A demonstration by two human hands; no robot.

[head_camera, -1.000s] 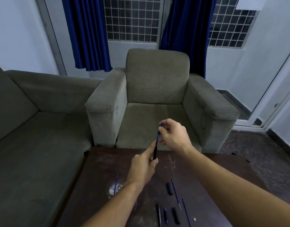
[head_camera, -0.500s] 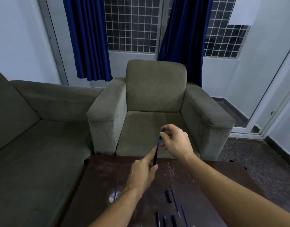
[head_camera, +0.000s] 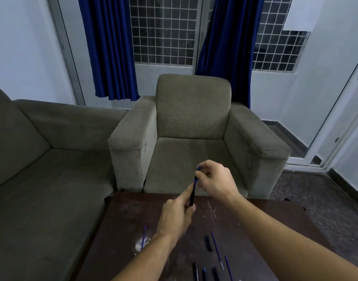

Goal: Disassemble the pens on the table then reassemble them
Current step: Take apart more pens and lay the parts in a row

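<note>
while loose pen parts (head_camera: 208, 242) lay on the dark table (head_camera: 265, 224) nearest the person, left hand (head_camera: 175, 220) gripped the pen (head_camera: 192, 196) above it, fingers curled round the barrel; right hand (head_camera: 214, 180) pinched its blue upper end. grey armchair (head_camera: 192, 118) stood beyond.

Both hands (head_camera: 175, 219) (head_camera: 215, 180) grip a pen (head_camera: 192, 196), probably blue-tipped.

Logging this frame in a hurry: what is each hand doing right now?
Left hand: grips the black pen barrel at its lower end.
Right hand: pinches the blue piece at the barrel's top.
</note>
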